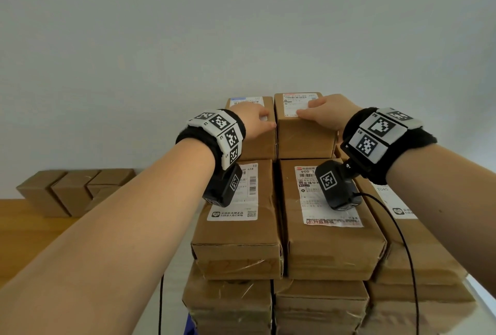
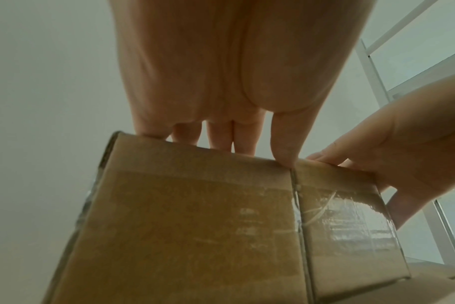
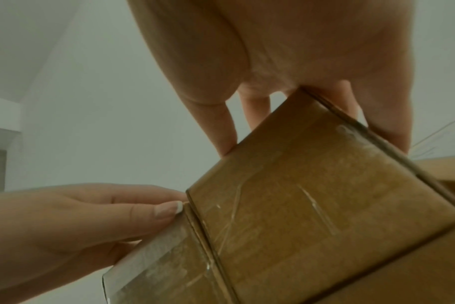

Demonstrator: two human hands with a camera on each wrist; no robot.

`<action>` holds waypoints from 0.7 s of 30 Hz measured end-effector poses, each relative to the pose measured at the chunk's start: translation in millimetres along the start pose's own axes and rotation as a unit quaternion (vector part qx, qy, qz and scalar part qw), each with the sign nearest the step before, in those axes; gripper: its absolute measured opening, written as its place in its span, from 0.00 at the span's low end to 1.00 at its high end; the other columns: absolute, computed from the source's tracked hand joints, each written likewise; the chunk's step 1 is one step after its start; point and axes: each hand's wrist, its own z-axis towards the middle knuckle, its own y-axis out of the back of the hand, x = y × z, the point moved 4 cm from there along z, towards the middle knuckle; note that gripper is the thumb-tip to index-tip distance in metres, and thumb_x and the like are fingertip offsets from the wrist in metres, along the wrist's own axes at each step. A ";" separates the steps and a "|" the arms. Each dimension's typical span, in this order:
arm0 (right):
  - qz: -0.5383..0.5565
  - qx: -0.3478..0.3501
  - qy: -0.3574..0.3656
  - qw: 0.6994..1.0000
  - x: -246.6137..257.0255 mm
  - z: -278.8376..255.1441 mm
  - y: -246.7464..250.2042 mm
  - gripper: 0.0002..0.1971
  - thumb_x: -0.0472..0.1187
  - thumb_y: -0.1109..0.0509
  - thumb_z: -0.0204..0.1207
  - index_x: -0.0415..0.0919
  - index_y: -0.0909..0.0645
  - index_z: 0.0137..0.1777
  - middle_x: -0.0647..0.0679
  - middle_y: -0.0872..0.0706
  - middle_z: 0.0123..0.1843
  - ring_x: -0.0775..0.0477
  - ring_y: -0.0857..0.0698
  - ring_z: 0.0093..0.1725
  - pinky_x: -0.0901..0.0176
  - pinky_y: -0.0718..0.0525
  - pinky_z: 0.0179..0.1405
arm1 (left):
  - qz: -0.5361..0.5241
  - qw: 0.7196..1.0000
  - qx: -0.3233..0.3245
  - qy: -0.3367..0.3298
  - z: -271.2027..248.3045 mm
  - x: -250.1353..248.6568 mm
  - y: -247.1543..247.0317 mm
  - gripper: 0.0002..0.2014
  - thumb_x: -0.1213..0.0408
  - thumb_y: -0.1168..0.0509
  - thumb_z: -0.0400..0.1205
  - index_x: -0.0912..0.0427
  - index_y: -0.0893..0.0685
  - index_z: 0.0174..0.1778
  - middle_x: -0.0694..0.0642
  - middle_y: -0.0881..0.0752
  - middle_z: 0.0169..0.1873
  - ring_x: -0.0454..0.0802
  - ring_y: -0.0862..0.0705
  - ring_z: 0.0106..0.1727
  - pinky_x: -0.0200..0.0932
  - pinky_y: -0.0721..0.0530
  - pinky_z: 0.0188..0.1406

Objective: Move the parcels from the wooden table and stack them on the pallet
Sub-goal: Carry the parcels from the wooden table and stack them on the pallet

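Two brown cardboard parcels stand side by side on top of the tall parcel stack. My left hand (image 1: pixel 255 117) lies flat on the left top parcel (image 1: pixel 257 144), its fingers stretched over the top and its thumb on the near top edge. My right hand (image 1: pixel 327 112) rests on the right top parcel (image 1: pixel 306 139), covering part of its white label, with the thumb along the near edge. In the left wrist view the two parcels (image 2: pixel 195 226) (image 2: pixel 346 226) touch along one seam. In the right wrist view the right parcel (image 3: pixel 312 205) sits under straight fingers.
Below them lies a layer of labelled parcels (image 1: pixel 236 222) with more layers underneath. A wooden table (image 1: pixel 24 227) at the left holds several parcels (image 1: pixel 69 190). A grey wall stands close behind the stack. Black cables hang from both wrist cameras.
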 end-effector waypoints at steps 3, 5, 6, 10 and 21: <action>-0.033 -0.016 0.008 0.999 1.6 0.5 2.6 0.24 0.49 0.42 0.84 0.31 0.26 0.71 0.34 0.26 0.72 0.38 0.27 0.70 0.52 0.27 0.65 | 0.003 1.000 -0.002 -0.004 -0.1 -0.8 -0.8 0.24 0.51 0.47 0.86 0.57 0.31 0.76 0.56 0.28 0.74 0.53 0.30 0.74 0.45 0.31 0.69; -0.046 -0.010 0.013 0.999 2.0 -0.1 0.8 0.24 0.48 0.41 0.84 0.31 0.26 0.71 0.35 0.26 0.72 0.38 0.27 0.71 0.52 0.27 0.67 | 0.003 1.000 0.001 -0.005 0.4 -0.7 -1.2 0.24 0.51 0.47 0.86 0.58 0.31 0.76 0.56 0.28 0.74 0.53 0.30 0.74 0.45 0.32 0.70; -0.046 -0.007 0.012 0.999 2.0 0.1 0.2 0.24 0.48 0.41 0.84 0.31 0.26 0.72 0.35 0.25 0.72 0.38 0.27 0.71 0.52 0.27 0.67 | 0.002 1.000 0.004 -0.005 0.8 -0.7 -1.3 0.24 0.51 0.47 0.86 0.58 0.32 0.77 0.56 0.29 0.75 0.53 0.31 0.75 0.45 0.32 0.71; -0.042 0.002 0.010 0.999 2.9 -3.9 0.7 0.25 0.48 0.42 0.84 0.33 0.30 0.75 0.36 0.28 0.75 0.37 0.29 0.73 0.53 0.30 0.68 | -0.003 1.000 0.013 -0.003 0.7 -1.9 -1.1 0.25 0.52 0.47 0.86 0.58 0.34 0.78 0.56 0.31 0.76 0.53 0.32 0.76 0.46 0.34 0.72; -0.072 0.003 0.019 0.997 0.9 -5.3 5.0 0.27 0.52 0.40 0.82 0.38 0.33 0.77 0.39 0.30 0.77 0.39 0.30 0.74 0.51 0.34 0.72 | -0.023 1.000 0.005 0.009 4.7 -2.7 -2.0 0.25 0.52 0.44 0.85 0.58 0.34 0.77 0.59 0.30 0.75 0.56 0.31 0.75 0.48 0.31 0.72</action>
